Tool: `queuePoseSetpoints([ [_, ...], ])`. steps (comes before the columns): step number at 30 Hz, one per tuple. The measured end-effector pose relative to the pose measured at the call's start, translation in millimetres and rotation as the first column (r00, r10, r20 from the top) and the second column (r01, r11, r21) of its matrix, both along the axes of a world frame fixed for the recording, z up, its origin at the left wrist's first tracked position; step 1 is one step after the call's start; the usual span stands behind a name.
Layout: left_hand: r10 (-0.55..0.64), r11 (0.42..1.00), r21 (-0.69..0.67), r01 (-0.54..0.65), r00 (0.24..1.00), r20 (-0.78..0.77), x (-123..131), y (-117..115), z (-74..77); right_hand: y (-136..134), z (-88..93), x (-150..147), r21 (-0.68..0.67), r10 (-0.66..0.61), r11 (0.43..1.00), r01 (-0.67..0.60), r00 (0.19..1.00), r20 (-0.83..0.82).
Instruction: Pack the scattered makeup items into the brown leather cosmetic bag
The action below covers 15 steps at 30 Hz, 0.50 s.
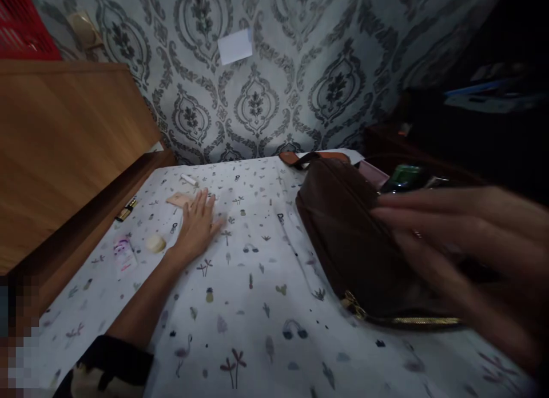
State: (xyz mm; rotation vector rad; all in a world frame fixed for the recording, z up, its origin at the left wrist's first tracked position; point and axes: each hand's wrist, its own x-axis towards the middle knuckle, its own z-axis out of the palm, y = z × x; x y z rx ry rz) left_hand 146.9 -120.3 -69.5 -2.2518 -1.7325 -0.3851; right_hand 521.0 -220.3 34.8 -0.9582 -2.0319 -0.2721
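Note:
My left hand [198, 226] lies palm down with spread fingers on a white printed sheet [257, 272]. Its fingertips are beside a flat beige packet [178, 199], and a small white tube [189, 180] lies just beyond. A round cream-coloured item [155, 243] and a clear and purple packet or bottle [124, 254] are left of the wrist. At the right, my right hand [467, 238], blurred by motion, has its fingers stretched out over a dark brown bag [347, 238] with a gold zip. Nothing shows in its fingers; whether they touch the bag is unclear.
A wooden panel [72, 152] rises along the left, with a small black and gold item [126, 210] at its foot. Patterned wallpaper [274, 89] covers the back wall. Behind the bag are a pink item [372, 174], a green shiny object [403, 176] and dark furniture.

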Motion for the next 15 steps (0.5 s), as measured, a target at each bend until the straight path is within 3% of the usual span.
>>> queuePoseSetpoints([
  [3, 0.086, 0.995, 0.042, -0.090, 0.993, 0.077, -22.5, 9.0, -2.4, -8.0, -11.0, -37.9, 0.005, 0.253, 0.967, -0.254, 0.963, 0.088],
  [6, 0.162, 0.985, 0.027, -0.168, 0.975, 0.151, -33.5, 14.7, -8.1, -0.1, -30.2, -74.7, -0.080, 0.412, 0.910, -0.406, 0.909, 0.070],
  [9, 0.187, 0.982, -0.033, -0.184, 0.966, 0.181, -35.8, 16.1, -14.6, 16.1, -57.2, -101.8, -0.240, 0.468, 0.856, -0.459, 0.883, -0.018],
  [15, 0.127, 0.988, -0.107, -0.111, 0.978, 0.166, -29.9, 3.7, -17.4, 35.2, -106.7, -119.5, -0.433, 0.365, 0.806, -0.404, 0.914, -0.176],
])
